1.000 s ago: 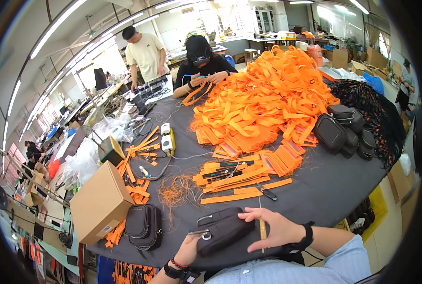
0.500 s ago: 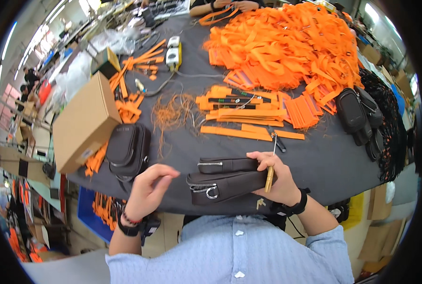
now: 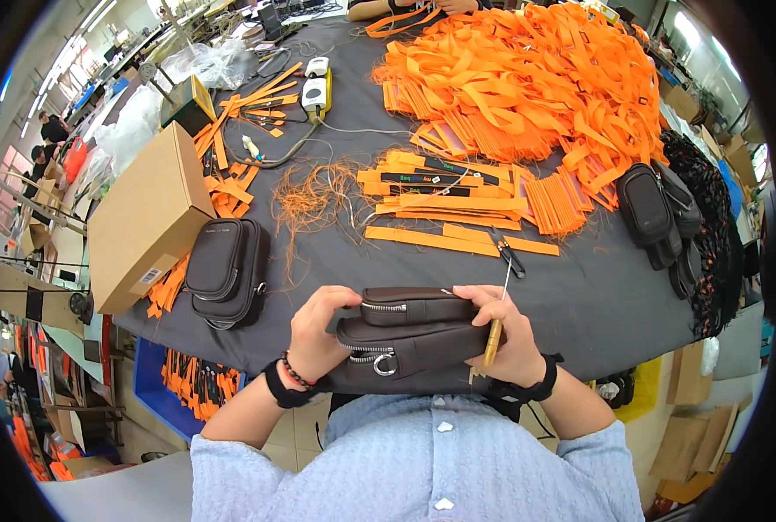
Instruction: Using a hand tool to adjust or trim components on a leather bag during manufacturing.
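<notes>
A small dark brown zippered bag [image 3: 416,345], with two zipped sections and a metal ring, is held on its side at the table's near edge. My left hand [image 3: 321,332] grips its left end, fingers on the upper edge and thumb hidden. My right hand [image 3: 514,346] is closed round the right end. Against that palm it also keeps an awl [image 3: 492,344] with a brass-coloured handle, its thin metal shaft pointing away from me. Beyond the awl tip lie dark-handled thread snips [image 3: 508,254]. A similar brown bag [image 3: 224,271] rests to the left.
A cardboard box [image 3: 149,222] stands at the left. Orange strips [image 3: 449,204] and loose threads [image 3: 318,209] lie beyond the bag, backed by a big orange strap heap [image 3: 527,83]. More dark bags [image 3: 645,204] sit at the right. A co-worker's hands [image 3: 453,5] show at the far edge.
My left hand has moved right and taken hold of the bag's left end. My right hand keeps the bag and awl, nearly in place.
</notes>
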`<state>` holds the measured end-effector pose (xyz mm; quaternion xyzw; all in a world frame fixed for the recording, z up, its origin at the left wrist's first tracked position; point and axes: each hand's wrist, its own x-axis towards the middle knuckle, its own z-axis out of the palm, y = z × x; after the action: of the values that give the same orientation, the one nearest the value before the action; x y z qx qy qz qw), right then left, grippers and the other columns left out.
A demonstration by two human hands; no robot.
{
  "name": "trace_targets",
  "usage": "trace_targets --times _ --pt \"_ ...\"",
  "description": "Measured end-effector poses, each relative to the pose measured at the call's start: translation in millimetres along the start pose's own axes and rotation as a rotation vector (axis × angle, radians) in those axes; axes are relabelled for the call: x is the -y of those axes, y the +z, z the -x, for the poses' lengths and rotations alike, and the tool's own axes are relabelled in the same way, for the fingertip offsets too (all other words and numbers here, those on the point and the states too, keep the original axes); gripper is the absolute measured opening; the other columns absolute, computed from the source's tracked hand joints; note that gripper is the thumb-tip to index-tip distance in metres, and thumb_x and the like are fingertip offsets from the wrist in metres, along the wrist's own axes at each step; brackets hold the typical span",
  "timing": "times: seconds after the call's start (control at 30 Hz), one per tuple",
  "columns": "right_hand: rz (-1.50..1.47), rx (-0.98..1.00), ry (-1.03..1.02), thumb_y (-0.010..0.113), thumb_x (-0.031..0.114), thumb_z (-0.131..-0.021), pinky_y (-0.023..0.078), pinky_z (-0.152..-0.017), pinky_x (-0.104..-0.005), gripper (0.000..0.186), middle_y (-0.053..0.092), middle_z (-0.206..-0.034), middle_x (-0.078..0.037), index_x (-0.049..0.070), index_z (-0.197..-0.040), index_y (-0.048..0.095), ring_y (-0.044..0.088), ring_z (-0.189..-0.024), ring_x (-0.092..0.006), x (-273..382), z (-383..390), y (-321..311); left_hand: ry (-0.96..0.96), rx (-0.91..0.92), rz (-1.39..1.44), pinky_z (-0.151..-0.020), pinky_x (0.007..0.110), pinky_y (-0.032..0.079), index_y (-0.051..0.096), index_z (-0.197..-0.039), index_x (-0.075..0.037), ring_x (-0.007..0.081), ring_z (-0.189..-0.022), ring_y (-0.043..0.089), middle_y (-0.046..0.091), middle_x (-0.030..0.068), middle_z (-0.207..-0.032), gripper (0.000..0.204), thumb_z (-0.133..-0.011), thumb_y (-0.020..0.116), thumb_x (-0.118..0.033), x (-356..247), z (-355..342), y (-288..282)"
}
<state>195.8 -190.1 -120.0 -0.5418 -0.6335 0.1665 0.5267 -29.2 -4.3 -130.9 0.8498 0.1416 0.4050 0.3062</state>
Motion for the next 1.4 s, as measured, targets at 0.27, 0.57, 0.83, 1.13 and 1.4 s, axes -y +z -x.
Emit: trace_targets --times 0.27,0.57,0.83,1.13,1.4 --pt "0.026 -0.052 -0.015 0.086 0.000 -0.066 0.047 -0.098 -0.0407 0.055 0.059 -0.134 -0.019 0.011 -0.101 0.044 0.055 -0.119 -0.0355 -2 8 3 -0.049 0.142 0.028 -0.078 0.037 0.053 0.065 -0.095 -0.001 0.0326 -0.089 0.064 0.066 0.0139 -0.096 0.034 -0.064 0.078 -0.002 2 5 6" --pt "0.017 -0.005 -0.091 0.080 -0.003 -0.067 0.047 -0.089 -0.0396 0.045 0.060 -0.134 -0.015 0.007 -0.097 0.048 0.052 -0.100 -0.0348 20 -5 -3 -0.367 0.599 0.636 -0.099 0.030 0.047 0.063 -0.123 0.005 0.0159 -0.111 0.062 0.066 0.0131 -0.124 0.050 -0.076 0.077 0.001 -18 -13 -22" --pt "-0.083 0.095 -0.039 0.079 -0.001 -0.069 0.047 -0.085 -0.0344 0.042 0.064 -0.129 -0.012 0.008 -0.097 0.049 0.053 -0.095 -0.0278 5 5 -4 -0.539 0.624 0.838 -0.097 0.027 0.048 0.066 -0.122 0.004 0.0126 -0.108 0.062 0.069 0.0115 -0.121 0.036 -0.086 0.070 0.003 -15 -2 4" --pt "0.048 0.082 -0.092 0.075 -0.004 -0.063 0.047 -0.089 -0.0368 0.044 0.065 -0.129 -0.008 0.010 -0.095 0.048 0.050 -0.098 -0.0320 11 -5 -5 -0.341 0.281 0.646 -0.093 0.031 0.050 0.072 -0.111 0.004 0.0171 -0.103 0.067 0.072 0.0135 -0.113 0.031 -0.081 0.074 0.001 -19 19 34" --pt "0.064 0.157 0.034 0.085 0.011 -0.069 0.044 -0.094 -0.0364 0.046 0.062 -0.132 -0.009 0.009 -0.099 0.051 0.051 -0.104 -0.0288 17 -20 -10 -0.385 0.585 0.569 -0.091 0.029 0.051 0.071 -0.111 0.005 0.0145 -0.102 0.064 0.073 0.0102 -0.107 0.028 -0.083 0.072 0.003 -8 -1 5"
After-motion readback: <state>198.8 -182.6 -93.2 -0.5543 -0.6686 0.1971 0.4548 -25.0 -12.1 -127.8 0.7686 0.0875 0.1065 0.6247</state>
